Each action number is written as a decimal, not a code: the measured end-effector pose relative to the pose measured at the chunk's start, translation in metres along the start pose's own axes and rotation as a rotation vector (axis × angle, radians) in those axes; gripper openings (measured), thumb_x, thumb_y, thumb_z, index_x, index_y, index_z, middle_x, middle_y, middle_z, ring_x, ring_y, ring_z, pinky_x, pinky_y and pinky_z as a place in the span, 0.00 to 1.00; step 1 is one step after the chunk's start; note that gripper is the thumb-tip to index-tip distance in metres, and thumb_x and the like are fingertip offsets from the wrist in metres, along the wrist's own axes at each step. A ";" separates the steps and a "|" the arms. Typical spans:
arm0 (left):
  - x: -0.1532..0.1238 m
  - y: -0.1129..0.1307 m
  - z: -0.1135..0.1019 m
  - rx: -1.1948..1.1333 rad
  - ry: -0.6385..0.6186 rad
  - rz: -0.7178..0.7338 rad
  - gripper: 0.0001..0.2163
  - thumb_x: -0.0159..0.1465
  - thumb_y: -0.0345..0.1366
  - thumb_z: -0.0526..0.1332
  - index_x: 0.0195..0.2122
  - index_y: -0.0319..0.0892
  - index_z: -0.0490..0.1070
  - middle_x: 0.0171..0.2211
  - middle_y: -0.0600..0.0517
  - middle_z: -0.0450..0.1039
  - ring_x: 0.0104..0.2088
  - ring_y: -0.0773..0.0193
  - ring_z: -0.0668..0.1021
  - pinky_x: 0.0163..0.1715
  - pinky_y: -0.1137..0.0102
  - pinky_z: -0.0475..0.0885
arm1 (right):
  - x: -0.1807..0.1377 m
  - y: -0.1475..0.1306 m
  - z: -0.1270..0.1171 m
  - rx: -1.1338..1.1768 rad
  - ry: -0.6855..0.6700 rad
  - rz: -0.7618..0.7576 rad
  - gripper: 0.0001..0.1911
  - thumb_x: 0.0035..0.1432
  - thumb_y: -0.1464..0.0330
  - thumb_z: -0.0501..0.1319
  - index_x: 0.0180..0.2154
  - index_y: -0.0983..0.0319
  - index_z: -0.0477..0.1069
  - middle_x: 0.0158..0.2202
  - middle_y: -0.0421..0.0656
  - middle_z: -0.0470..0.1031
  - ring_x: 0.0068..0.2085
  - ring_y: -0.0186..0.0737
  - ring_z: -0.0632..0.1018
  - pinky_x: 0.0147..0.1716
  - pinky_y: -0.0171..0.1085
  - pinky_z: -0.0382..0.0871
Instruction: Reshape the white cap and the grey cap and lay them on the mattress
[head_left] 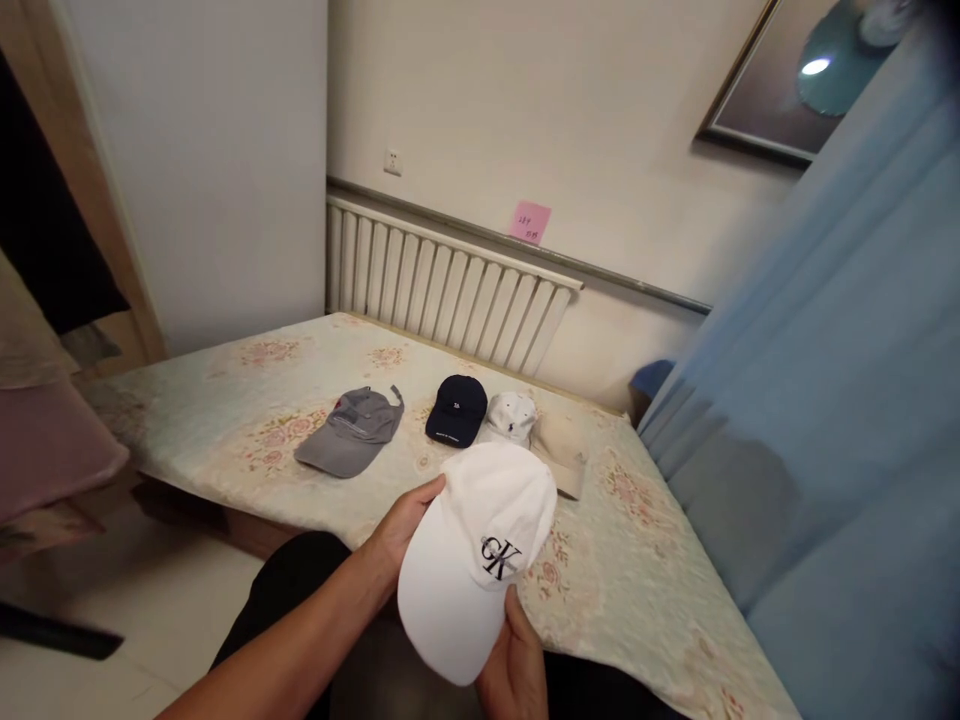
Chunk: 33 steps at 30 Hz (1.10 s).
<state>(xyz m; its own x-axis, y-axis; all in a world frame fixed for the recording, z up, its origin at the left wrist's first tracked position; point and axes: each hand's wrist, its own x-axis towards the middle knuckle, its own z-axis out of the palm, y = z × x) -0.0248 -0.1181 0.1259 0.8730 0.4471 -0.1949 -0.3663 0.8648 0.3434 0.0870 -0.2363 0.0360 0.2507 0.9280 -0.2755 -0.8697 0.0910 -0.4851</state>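
A white baseball cap (495,500) with black letters on its front is held up between my hands, its brim pointing down towards me. My left hand (405,525) grips its left edge where brim and crown meet, with the fingers hidden behind. On the lower right, my right hand (516,655) pinches the brim, thumb on top. Beyond it on the bed lie a grey cap (356,432), a navy cap (457,410), a second white cap (512,415) and a beige cap (561,455). The held cap partly covers the last two.
The bed (630,590) has a floral cover. A white radiator (442,285) runs along the wall behind it, with a pink note (530,222) above. Blue curtains (847,400) hang on the right. Pinkish fabric (52,450) is at the left edge.
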 end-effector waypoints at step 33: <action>-0.024 -0.058 -0.014 0.014 -0.127 0.036 0.19 0.62 0.31 0.55 0.55 0.33 0.66 0.46 0.39 0.75 0.47 0.47 0.76 0.53 0.56 0.61 | -0.043 -0.094 0.045 -0.234 0.051 -0.084 0.31 0.47 0.48 0.61 0.45 0.65 0.76 0.41 0.50 0.79 0.48 0.54 0.76 0.51 0.52 0.64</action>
<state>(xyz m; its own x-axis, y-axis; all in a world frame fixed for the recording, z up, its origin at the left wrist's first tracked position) -0.0294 -0.1757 0.0980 0.8935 0.4443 -0.0652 -0.3941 0.8453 0.3607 0.1389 -0.2686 0.1313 0.3445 0.9007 -0.2647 -0.7241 0.0754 -0.6856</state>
